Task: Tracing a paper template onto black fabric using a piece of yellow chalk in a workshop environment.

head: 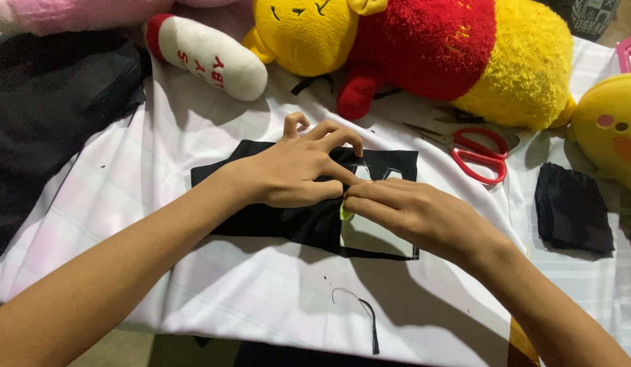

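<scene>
A piece of black fabric [275, 221] lies flat on the white cloth [193, 285], with a pale card template [370, 238] resting on its right half. The left hand [295, 170] presses spread fingertips down on the fabric's upper edge, open rather than gripping. The right hand [410, 211] is pinched shut on a small yellow-green marker [345, 212], its tip at the card's left edge, touching the left hand's thumb. Red-handled scissors [478, 155] lie apart to the right.

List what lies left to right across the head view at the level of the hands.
Dark black cloth heap → flat black fabric piece → red-handled scissors → small square stack of black fabric → round yellow plush toy.
</scene>
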